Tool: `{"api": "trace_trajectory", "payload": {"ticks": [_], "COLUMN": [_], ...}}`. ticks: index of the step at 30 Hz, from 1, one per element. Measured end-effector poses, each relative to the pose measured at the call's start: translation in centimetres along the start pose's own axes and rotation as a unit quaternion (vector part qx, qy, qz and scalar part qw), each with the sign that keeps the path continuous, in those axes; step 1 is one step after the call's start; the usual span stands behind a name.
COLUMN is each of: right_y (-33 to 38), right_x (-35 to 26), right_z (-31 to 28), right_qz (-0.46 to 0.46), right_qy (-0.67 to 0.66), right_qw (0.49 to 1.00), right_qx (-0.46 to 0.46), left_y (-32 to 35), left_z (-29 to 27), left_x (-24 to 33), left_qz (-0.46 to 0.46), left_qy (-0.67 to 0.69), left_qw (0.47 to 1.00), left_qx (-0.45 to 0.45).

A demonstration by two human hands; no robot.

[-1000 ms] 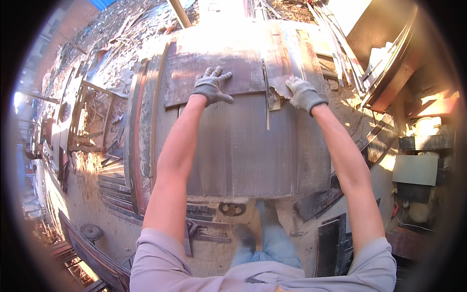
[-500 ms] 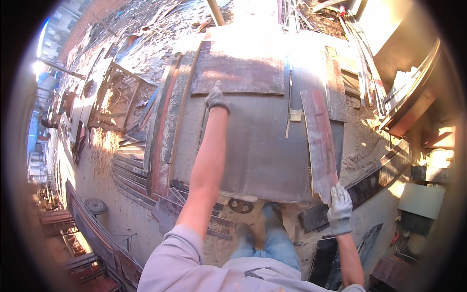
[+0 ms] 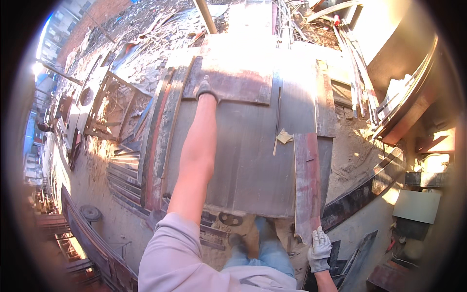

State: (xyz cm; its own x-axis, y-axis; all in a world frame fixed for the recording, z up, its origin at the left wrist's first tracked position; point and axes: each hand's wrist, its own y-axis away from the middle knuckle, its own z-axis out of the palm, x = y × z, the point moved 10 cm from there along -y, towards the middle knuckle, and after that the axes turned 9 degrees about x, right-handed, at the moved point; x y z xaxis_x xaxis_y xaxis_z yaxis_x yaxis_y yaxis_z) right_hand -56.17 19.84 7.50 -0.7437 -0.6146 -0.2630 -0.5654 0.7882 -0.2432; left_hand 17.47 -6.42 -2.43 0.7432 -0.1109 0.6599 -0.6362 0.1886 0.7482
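My right hand (image 3: 319, 249), in a pale knit glove, is closed around the near end of a narrow reddish-grey plank (image 3: 308, 187) with a ragged end. This plank lies along the right side of a large grey sheet (image 3: 243, 160). My left arm is stretched far forward. The gloved left hand (image 3: 206, 89) is over a reddish-brown board (image 3: 233, 80) lying on the sheet; glare and foreshortening hide its fingers. A small pale wood scrap (image 3: 284, 136) with a thin sliver lies beside the plank's far end.
Long boards (image 3: 158, 131) line the left of the sheet, and a slatted stack (image 3: 129, 180) lies beyond them. A dark beam (image 3: 362, 194) lies on the ground to the right. A round ring-like piece (image 3: 230, 219) is near my feet. Debris covers the far left.
My right hand has drawn the plank toward me, sliding it nearer along the sheet and turning it straighter. The wood scrap has shifted and turned. My left hand remains over the reddish-brown board.
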Motion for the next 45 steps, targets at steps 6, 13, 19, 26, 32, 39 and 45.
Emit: {"api": "trace_trajectory", "payload": {"ticks": [6, 13, 19, 26, 32, 39, 45], "right_y": [0.1, 0.6, 0.3, 0.2, 0.1, 0.0, 0.1], "right_x": [0.2, 0.9, 1.2, 1.8, 2.3, 2.6, 2.1], "right_z": [0.8, 0.9, 0.6, 0.4, -0.3, -0.8, -0.7], "right_qz": [-0.013, -0.009, 0.002, 0.000, -0.015, -0.001, -0.002], "right_qy": [-0.012, -0.009, -0.007, -0.019, -0.016, -0.021, -0.033], "right_qw": [1.000, 1.000, 1.000, 1.000, 1.000, 0.999, 0.998], "right_qx": [0.002, -0.005, -0.012, -0.022, -0.015, -0.036, -0.048], "left_y": [0.8, -0.4, -1.2, -1.4, -3.2, -5.2, -2.6], "left_z": [-0.2, 2.0, 3.7, 3.7, 5.4, 5.3, 10.9], "left_x": [-1.1, 0.0, 0.8, 1.8, 3.6, 4.0, 3.3], "left_qz": [-0.007, 0.006, 0.016, 0.025, 0.046, 0.029, 0.054], "left_qy": [0.078, 0.103, 0.099, 0.118, 0.139, 0.133, 0.157], "left_qw": [0.997, 0.995, 0.995, 0.993, 0.989, 0.990, 0.978], "left_qx": [0.009, -0.004, -0.007, 0.000, -0.029, -0.026, -0.128]}}
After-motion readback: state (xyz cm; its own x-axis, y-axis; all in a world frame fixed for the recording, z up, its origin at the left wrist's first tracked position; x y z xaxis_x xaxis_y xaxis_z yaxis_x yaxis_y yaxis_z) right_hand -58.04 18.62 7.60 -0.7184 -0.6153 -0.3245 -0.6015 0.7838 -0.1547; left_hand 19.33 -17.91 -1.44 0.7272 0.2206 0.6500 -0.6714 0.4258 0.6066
